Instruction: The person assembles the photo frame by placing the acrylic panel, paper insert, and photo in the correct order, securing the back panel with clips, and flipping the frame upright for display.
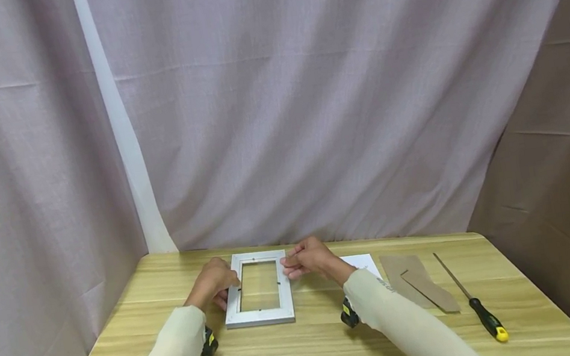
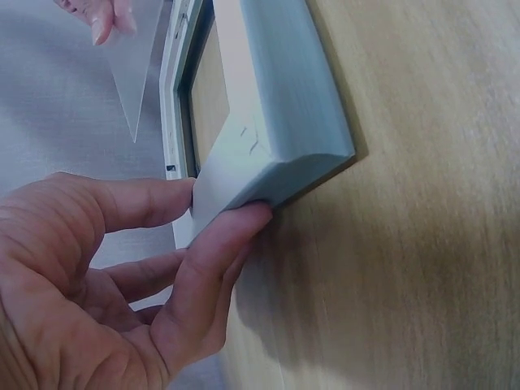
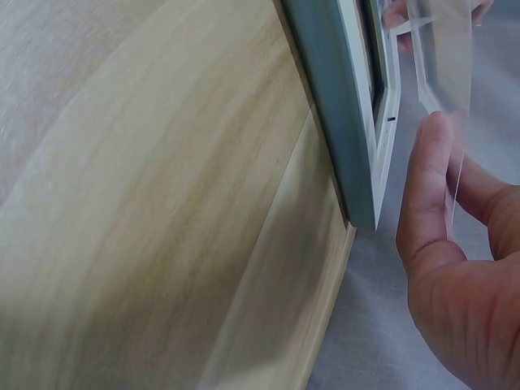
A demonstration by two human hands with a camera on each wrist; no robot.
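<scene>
Fingers of my left hand (image 2: 106, 276) curl round the left edge of the grey picture frame (image 1: 258, 289), thumb on its side and a fingertip on its face. It lies flat on the wooden table (image 1: 314, 350), towards the far edge. My right hand (image 3: 455, 268) pinches a clear sheet (image 3: 443, 57) just above the frame's right side. Right of it lie white paper (image 1: 365, 263), brown backing boards (image 1: 420, 280) and a screwdriver (image 1: 472, 301).

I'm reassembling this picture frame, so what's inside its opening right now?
Through the picture frame opening only bare table wood shows. The right hand holds a clear pane beside it, not yet inside.
</scene>
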